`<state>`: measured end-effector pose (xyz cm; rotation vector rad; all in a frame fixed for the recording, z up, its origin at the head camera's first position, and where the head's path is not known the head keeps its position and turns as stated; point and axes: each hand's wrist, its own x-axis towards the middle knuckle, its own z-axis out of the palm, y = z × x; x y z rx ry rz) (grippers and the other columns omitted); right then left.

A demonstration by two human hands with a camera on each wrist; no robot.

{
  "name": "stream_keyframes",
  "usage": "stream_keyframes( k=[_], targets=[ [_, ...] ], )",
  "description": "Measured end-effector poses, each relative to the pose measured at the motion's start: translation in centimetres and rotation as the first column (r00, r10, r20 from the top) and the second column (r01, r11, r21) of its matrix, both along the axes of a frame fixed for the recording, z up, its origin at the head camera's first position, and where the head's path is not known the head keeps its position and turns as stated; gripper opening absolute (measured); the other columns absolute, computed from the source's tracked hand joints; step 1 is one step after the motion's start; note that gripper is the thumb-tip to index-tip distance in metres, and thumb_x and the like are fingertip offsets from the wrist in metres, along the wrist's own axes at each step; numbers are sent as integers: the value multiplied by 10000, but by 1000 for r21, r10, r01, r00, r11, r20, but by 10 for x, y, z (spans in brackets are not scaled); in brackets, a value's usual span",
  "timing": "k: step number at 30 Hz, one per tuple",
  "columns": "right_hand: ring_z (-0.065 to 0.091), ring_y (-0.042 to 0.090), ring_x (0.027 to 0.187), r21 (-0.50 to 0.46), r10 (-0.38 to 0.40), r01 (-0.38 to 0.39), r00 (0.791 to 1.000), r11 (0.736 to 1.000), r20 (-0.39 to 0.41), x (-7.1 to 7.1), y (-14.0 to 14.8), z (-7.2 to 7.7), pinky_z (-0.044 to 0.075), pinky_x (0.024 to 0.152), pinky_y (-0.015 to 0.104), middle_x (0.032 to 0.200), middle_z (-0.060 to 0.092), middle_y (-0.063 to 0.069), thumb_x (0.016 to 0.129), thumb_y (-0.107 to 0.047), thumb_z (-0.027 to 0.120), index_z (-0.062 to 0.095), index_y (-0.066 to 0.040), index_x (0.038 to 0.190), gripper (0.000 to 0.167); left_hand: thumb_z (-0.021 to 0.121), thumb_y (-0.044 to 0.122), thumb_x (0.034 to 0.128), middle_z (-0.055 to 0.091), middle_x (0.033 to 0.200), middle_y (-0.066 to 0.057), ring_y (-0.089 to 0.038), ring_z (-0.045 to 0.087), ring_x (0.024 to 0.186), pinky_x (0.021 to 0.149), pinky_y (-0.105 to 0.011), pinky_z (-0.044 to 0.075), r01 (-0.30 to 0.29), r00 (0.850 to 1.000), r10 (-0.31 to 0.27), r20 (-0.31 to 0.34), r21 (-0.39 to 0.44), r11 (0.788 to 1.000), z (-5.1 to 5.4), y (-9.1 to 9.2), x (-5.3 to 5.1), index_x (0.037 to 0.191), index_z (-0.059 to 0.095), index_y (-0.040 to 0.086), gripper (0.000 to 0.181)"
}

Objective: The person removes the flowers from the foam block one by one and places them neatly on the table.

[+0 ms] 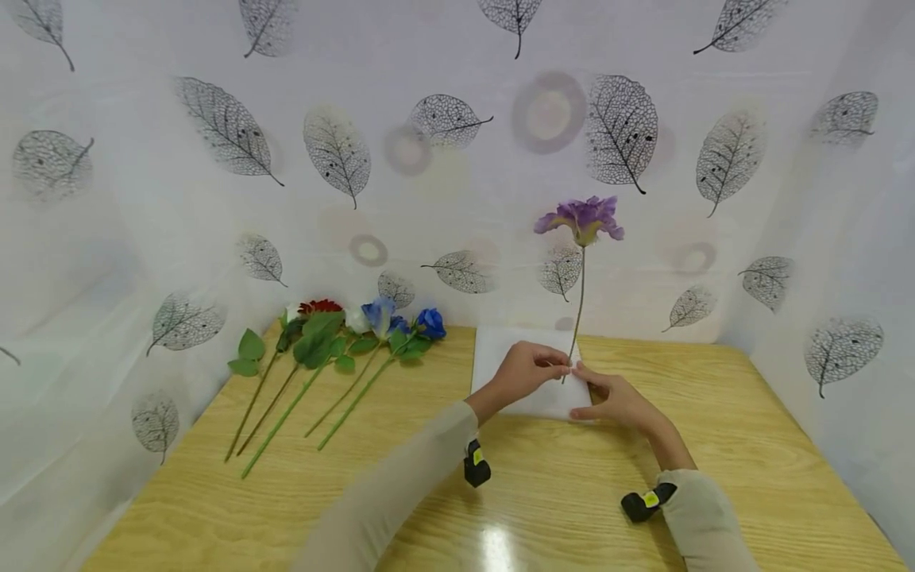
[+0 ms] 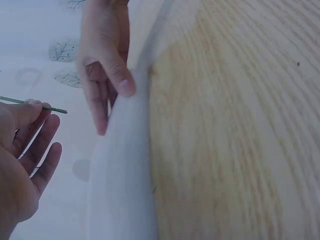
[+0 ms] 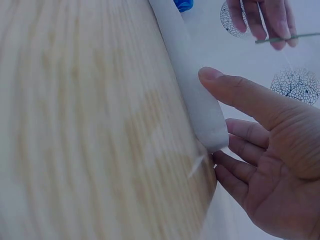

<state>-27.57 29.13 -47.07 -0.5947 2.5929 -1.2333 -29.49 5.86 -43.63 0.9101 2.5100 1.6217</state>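
Observation:
A purple flower [image 1: 582, 218] stands almost upright on a long thin stem [image 1: 581, 294]. My left hand [image 1: 525, 369] pinches that stem near its lower end, above a white slab that looks like foam [image 1: 511, 349]. In the left wrist view the cut green stem end [image 2: 60, 110] sticks out past the fingertips, clear of the slab's front edge. My right hand [image 1: 618, 401] holds the slab at its right side. Its thumb [image 3: 235, 92] lies against the front edge, while the other fingers [image 3: 245, 130] bend along the side.
On the left of the wooden table [image 1: 429, 492] lie several long-stemmed flowers: a red one [image 1: 320, 307], white ones [image 1: 355, 320], a pale blue one [image 1: 379, 314] and a blue rose [image 1: 431, 323]. A leaf-patterned curtain [image 1: 457, 191] closes off the back and both sides.

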Motion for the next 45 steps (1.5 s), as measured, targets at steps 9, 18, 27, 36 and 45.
stream_keyframes(
  k=[9, 18, 27, 36, 45],
  targets=[
    [265, 453, 1495, -10, 6, -6, 1000, 1000, 4, 0, -2, 2, 290, 1162, 535, 1627, 217, 285, 857, -239, 840, 366, 77, 1527, 879, 732, 156, 953, 790, 1048, -108, -149, 752, 915, 789, -232, 596, -52, 997, 48, 54, 62, 997, 20, -40, -2, 1128, 784, 47, 212],
    [249, 443, 1506, 12, -1, 1, 1000, 1000, -15, -1, 0, 1, 278, 1170, 478, 1625, 241, 274, 840, -249, 854, 388, 64, 1523, 884, 743, 162, 945, 779, 1100, -117, -205, 738, 998, 884, -357, 606, -101, 988, 92, 126, 63, 993, 23, -80, -11, 1138, 781, 57, 223],
    [234, 444, 1517, 13, 3, -3, 1000, 1000, -22, 2, 1, 2, 302, 1152, 167, 1632, 251, 256, 843, -269, 850, 402, 35, 1528, 873, 752, 171, 938, 778, 1100, -111, -231, 738, 993, 857, -326, 605, -109, 991, 112, 80, -38, 993, 26, -122, -10, 1132, 781, 60, 226],
    [218, 453, 1519, 4, 1, -1, 1000, 1000, -10, 2, 0, 4, 244, 1030, -6, 1631, 241, 262, 842, -259, 850, 395, 44, 1529, 878, 738, 102, 939, 775, 1059, -164, -294, 744, 952, 904, -528, 589, -102, 988, 109, 112, -67, 993, 27, -164, -1, 1125, 772, 8, 211],
    [214, 472, 1513, 13, 3, -3, 1000, 1000, -8, 4, -2, 7, 262, 1176, 505, 1632, 223, 274, 846, -252, 847, 383, 56, 1529, 882, 736, 117, 942, 780, 1052, -158, -244, 757, 905, 848, -455, 615, -132, 988, 144, 56, -176, 975, 21, -208, 8, 1137, 770, 8, 226]
  ],
)
